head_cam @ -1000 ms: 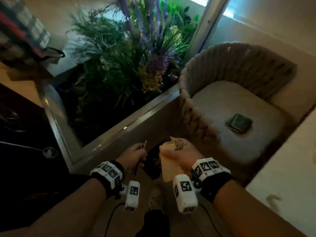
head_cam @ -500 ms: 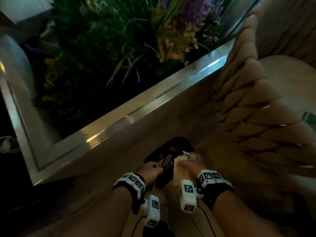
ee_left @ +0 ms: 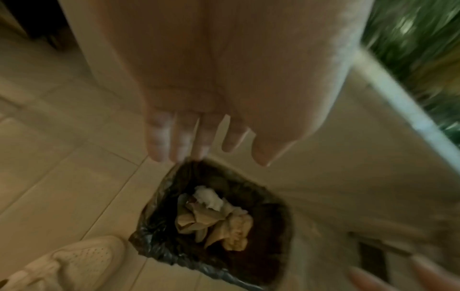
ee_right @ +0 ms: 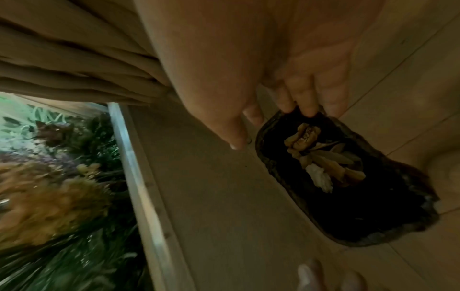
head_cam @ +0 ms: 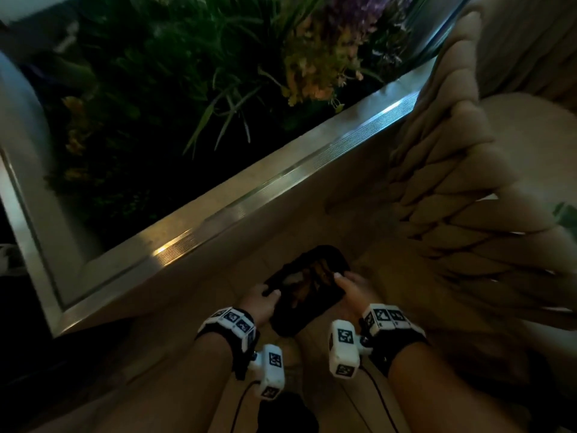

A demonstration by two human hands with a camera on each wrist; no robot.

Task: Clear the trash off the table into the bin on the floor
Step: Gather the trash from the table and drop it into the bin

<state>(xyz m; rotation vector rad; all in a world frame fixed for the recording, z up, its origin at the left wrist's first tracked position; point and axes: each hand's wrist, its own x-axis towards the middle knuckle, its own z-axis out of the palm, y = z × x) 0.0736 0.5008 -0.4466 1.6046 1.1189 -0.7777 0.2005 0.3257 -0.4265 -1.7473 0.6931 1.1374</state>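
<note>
- Bin (ee_left: 271,222): lined with thin black plastic film, crinkled, faintly glossy at rim.
- Trash (ee_left: 214,214) inside: crumpled brown paper, matt; one white tissue-like wad.
- Floor (ee_left: 62,177): smooth beige tiles, slight sheen.
- Planter edge (head_cam: 281,179), far: brushed metal, reflective.
- Chair (head_cam: 468,195), right: thick woven cord, matt.
- Shoe (ee_left: 67,261): perforated, pale, leather-like.

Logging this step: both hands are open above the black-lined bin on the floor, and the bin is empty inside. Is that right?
Not quite. The bin is not empty: the left wrist view shows crumpled brown paper and a white wad lying in it. The rest holds: left hand and right hand are open above the black-lined bin on the floor.
</note>
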